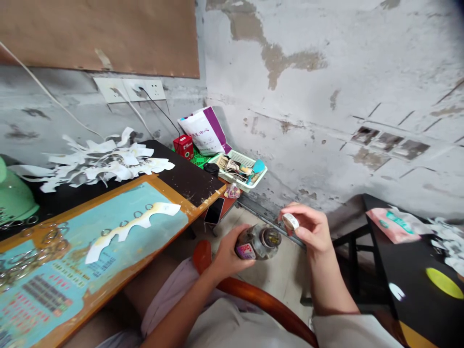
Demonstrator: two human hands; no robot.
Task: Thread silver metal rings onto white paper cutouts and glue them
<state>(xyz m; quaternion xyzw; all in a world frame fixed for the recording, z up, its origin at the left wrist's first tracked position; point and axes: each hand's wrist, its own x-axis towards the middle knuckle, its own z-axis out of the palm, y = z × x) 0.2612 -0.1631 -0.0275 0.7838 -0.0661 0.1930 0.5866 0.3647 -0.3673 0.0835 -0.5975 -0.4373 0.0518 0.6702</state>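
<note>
My left hand is wrapped round a clear glass jar with a purple and pink label, tilted so its uncovered mouth faces toward the right. Something yellowish shows inside the mouth; I cannot make out what it is. Just right of the jar, my right hand pinches a round white lid between thumb and fingers, apart from the jar. On the table to the left lies a scalloped white strip with several metal rings along its edge.
Loose metal rings and a heap of white strips lie on the left table. A green basket of odds and ends stands in the corner, with a phone below. The chair's wooden armrest curves beneath my hands. A black table is at right.
</note>
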